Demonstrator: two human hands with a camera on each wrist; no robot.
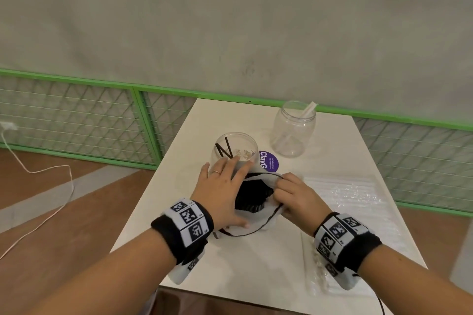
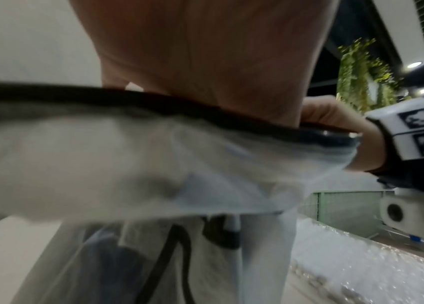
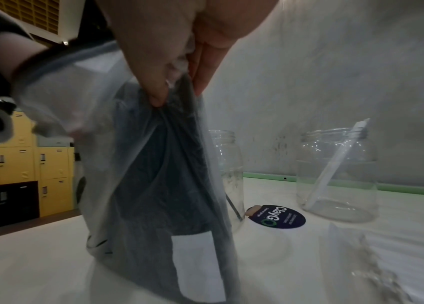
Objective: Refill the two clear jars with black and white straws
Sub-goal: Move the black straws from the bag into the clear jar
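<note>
Left hand: the left hand [image 1: 222, 193], lower centre of the head view, lies with fingers straight and spread on the left side of the bag mouth; the thumb rests on the bag's near edge. A ring shows on one finger.
Right hand: the right hand [image 1: 294, 195], just right of the bag, pinches the bag's right rim between thumb and curled fingers [image 3: 153, 82], as the right wrist view shows.
Bag: a translucent bag [image 1: 252, 208] with a black zip rim stands on the surface at frame centre, mouth held open between both hands. A bundle of black straws [image 1: 252, 198] fills its inside.
White straw pack: a clear plastic pack of white straws [image 1: 348, 193] lies flat on the surface to the right of the right hand.
Surface: white surface [image 1: 256, 258], running from lower centre to the middle of the frame.
Sticker: round purple sticker [image 1: 268, 160] on the surface, between the two jars.
Near jar: a clear jar [image 1: 236, 147], upright just beyond the left fingertips, holds a few black straws [image 1: 225, 149] leaning inside.
Far jar: a second clear jar [image 1: 294, 129], upright in the right centre, well apart from the hands, holds white straws [image 1: 308, 110] leaning against its rim.
Backdrop: green mesh fence [image 1: 76, 115] and grey wall [image 1: 230, 20] across the upper frame.
</note>
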